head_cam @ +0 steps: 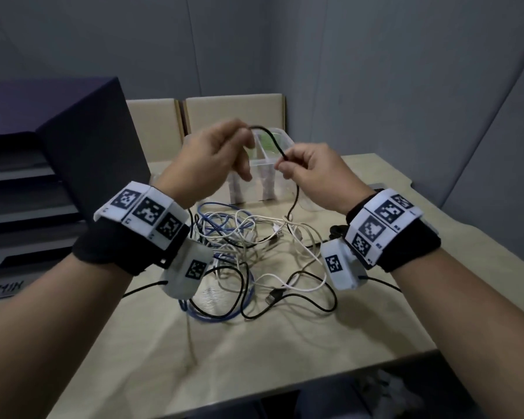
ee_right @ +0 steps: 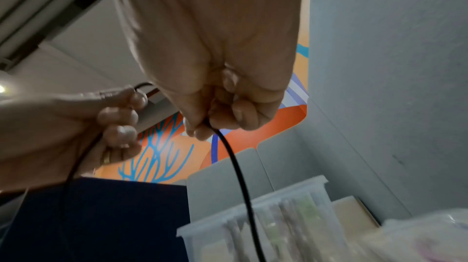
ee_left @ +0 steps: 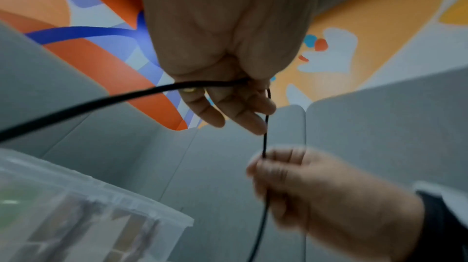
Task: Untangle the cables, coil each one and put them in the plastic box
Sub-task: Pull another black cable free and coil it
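Head view, near to far: white, blue and black cables (head_cam: pixel 248 255) lie tangled on the counter (head_cam: pixel 285 343). Above them the left hand (head_cam: pixel 212 158) and right hand (head_cam: pixel 312 173) each pinch one black cable (head_cam: pixel 273 143), its lower run trailing into the heap. Beyond stands the plastic box (head_cam: pixel 263 176); its contents are blurred. Judging by this, nothing is coiled yet.

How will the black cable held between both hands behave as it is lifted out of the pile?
Probably floppy: the black cable arcs limply between the left hand and right hand. Likely to snag, since its lower run threads through the tangle of cables.
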`<state>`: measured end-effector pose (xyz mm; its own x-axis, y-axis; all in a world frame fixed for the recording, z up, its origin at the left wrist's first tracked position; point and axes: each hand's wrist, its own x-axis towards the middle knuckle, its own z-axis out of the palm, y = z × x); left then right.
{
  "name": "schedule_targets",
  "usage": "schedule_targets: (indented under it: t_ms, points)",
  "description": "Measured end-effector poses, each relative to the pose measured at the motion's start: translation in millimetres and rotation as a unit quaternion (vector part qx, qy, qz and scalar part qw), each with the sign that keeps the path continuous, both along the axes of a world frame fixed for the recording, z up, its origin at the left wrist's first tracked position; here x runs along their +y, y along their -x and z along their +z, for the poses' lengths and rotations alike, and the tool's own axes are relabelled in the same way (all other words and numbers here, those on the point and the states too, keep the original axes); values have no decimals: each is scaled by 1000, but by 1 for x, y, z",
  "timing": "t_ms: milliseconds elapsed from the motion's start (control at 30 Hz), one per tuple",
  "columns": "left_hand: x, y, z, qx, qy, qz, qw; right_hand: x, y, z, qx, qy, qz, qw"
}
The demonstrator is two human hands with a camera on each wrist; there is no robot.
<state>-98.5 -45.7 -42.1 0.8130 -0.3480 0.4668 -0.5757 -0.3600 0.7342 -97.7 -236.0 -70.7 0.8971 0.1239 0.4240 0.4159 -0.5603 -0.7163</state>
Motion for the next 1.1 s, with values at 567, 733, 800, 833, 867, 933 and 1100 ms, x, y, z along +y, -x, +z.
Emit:
schedule_targets:
  t_ms: [567,733,800,833,867,933,1100]
  points:
    - [15,-13,-2,-69,-150,320,933,-13,-4,-14,54,-30,-46,997]
    - [-5,-11,-13,-190,-308,264,894,1,9,-8,104,-96,78,987]
    - [-11,-14,-19,-191,-346,220,892,3,11,-7,113,-145,89,979]
    - [-13,-16,-23,-177,-343,193,902,3,13,-5,119,-187,94,971]
    - [-15,-16,-26,-156,-324,165,918,2,15,-3,129,-233,101,959]
    - [-16,-16,-31,-113,-269,124,948,2,19,3,149,-315,122,929]
    - [-30,-1,-51,-44,-269,17,962,5,24,13,149,-442,139,874]
